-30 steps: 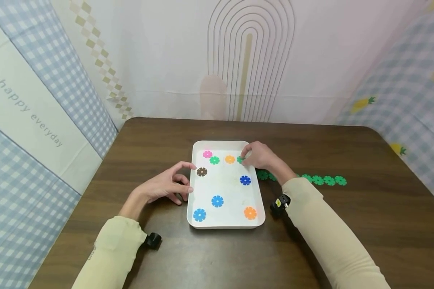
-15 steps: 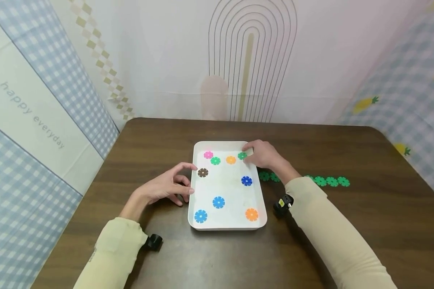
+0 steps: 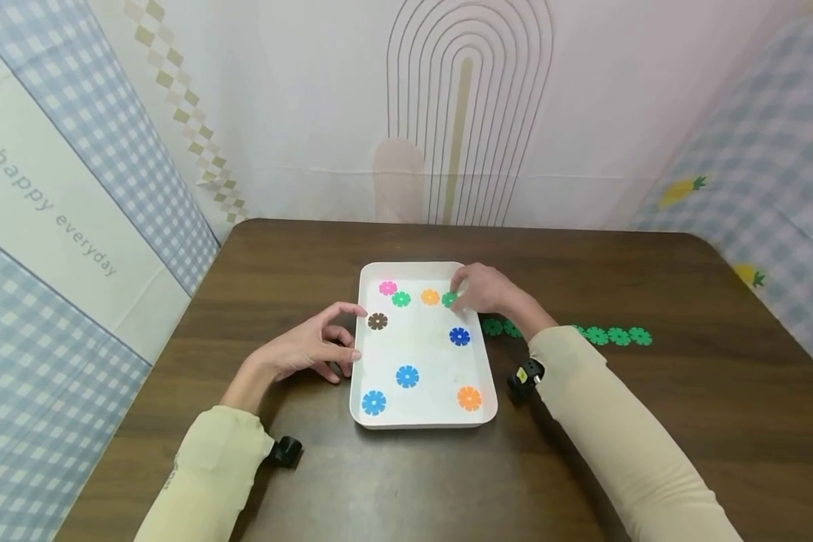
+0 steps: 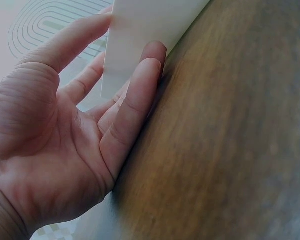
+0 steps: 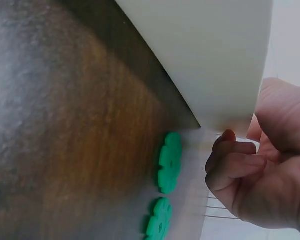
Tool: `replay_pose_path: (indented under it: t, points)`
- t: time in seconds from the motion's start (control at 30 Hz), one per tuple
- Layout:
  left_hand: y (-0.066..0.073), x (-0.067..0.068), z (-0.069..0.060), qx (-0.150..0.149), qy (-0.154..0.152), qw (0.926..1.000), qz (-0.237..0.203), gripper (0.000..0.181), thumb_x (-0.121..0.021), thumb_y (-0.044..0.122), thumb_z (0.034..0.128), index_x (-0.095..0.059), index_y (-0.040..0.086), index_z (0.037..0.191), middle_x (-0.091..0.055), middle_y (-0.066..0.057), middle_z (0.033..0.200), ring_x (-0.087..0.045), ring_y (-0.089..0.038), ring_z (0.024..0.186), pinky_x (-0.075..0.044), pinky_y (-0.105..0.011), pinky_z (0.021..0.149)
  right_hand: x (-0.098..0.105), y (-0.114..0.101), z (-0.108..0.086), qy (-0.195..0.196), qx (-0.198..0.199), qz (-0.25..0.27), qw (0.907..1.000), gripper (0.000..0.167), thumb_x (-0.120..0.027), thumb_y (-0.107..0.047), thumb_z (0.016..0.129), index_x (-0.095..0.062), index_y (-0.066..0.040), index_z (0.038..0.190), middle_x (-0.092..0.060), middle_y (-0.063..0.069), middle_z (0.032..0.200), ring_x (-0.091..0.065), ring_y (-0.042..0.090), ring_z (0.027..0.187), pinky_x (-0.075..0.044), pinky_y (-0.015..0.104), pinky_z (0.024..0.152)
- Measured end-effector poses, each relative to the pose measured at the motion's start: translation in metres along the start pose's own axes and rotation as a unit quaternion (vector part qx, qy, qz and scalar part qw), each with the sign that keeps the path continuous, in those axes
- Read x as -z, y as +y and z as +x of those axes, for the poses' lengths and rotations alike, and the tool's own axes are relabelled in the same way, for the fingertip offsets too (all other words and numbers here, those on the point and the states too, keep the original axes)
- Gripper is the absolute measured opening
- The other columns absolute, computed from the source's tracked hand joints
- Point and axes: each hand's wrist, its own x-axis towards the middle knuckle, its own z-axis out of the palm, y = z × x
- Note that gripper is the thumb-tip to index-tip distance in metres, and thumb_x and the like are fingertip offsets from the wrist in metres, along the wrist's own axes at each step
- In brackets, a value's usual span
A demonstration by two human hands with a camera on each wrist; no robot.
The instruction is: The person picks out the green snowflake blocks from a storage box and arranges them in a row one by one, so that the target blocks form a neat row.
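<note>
A white rectangular tray (image 3: 420, 421) stands on the table, with several slotted snowflake discs lying apart inside. At its left wall is my left hand (image 3: 312, 348); index finger and thumb touch the rim, and the left wrist view shows other fingers against the outer wall (image 4: 140, 30). My right hand (image 3: 484, 290) reaches over the far right corner. Its thumb and index finger pinch the edges of a green snowflake disc (image 3: 449, 299), low in the tray. In the right wrist view the tray wall (image 5: 215, 55) hides the fingertips of the right hand (image 5: 260, 170).
Inside lie pink (image 3: 388, 288), green (image 3: 400, 299), yellow-orange (image 3: 430, 297), brown (image 3: 377, 321), dark blue (image 3: 459, 336), light blue (image 3: 407, 376) and orange (image 3: 469, 399) discs. A row of green discs (image 3: 618, 336) runs right of the tray on the wooden table (image 3: 406, 482), partly behind the right forearm.
Within the tray, the green disc under the right fingers shifted slightly toward the far wall, then came back nearer. My left hand stayed at the tray's left rim.
</note>
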Motion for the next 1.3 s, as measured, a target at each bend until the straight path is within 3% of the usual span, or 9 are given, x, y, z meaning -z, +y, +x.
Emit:
replay_pose_path:
  t: [0.23,0.4,0.53,0.73,0.97,1.3]
  points:
    - [0.001,-0.001,-0.001,0.001,0.002,1.0000,-0.004,0.075,-0.081,0.017,0.0944,-0.036,0.020,0.155,-0.065,-0.011,0.100,-0.070,-0.026,0.080,-0.063,-0.040,0.067,-0.008,0.002,-0.013,0.065,0.030,-0.036,0.9968,0.029,-0.084,-0.023,0.090,-0.072,-0.012,0.113,-0.055,0.017,0.127,-0.058,0.033,0.101,-0.053,0.038,0.076]
    - [0.002,0.000,-0.002,0.001,0.005,1.0000,-0.003,0.074,-0.080,0.016,0.0951,-0.036,0.020,0.155,-0.065,-0.011,0.100,-0.069,-0.026,0.080,-0.063,-0.040,0.068,-0.011,-0.003,-0.022,0.092,0.052,-0.061,0.9925,0.026,-0.086,-0.021,0.088,-0.075,-0.015,0.111,-0.053,0.013,0.121,-0.060,0.030,0.089,-0.050,0.038,0.071]
    - [0.002,0.001,-0.003,0.003,0.007,1.0000,-0.001,0.075,-0.080,0.017,0.0952,-0.036,0.020,0.155,-0.065,-0.012,0.101,-0.069,-0.027,0.080,-0.063,-0.041,0.068,-0.012,-0.007,-0.024,0.083,0.078,-0.069,0.9912,0.026,-0.085,-0.017,0.087,-0.074,-0.015,0.110,-0.058,0.011,0.121,-0.060,0.029,0.093,-0.052,0.042,0.076]
    - [0.000,0.001,-0.001,0.001,0.007,1.0000,-0.001,0.074,-0.080,0.017,0.0951,-0.036,0.020,0.155,-0.065,-0.012,0.102,-0.070,-0.027,0.080,-0.063,-0.040,0.068,-0.013,-0.005,-0.026,0.050,0.082,-0.050,0.9942,0.030,-0.083,-0.015,0.090,-0.069,-0.015,0.116,-0.073,0.010,0.117,-0.066,0.028,0.103,-0.059,0.046,0.088]
    - [0.000,0.000,0.001,0.000,0.003,1.0000,-0.002,0.074,-0.080,0.017,0.0949,-0.037,0.021,0.155,-0.065,-0.012,0.102,-0.070,-0.026,0.080,-0.063,-0.040,0.068,-0.014,0.000,-0.025,0.023,0.077,0.008,0.9967,0.030,-0.081,-0.013,0.092,-0.070,-0.016,0.120,-0.074,0.010,0.109,-0.067,0.027,0.094,-0.062,0.038,0.081]
    - [0.000,0.000,0.000,-0.001,0.004,1.0000,-0.004,0.074,-0.081,0.017,0.0945,-0.037,0.021,0.154,-0.065,-0.012,0.102,-0.070,-0.026,0.080,-0.063,-0.040,0.068,-0.009,0.006,-0.026,0.012,0.111,0.061,0.9919,0.030,-0.081,-0.010,0.092,-0.073,-0.013,0.121,-0.073,0.010,0.103,-0.068,0.024,0.087,-0.061,0.034,0.074]
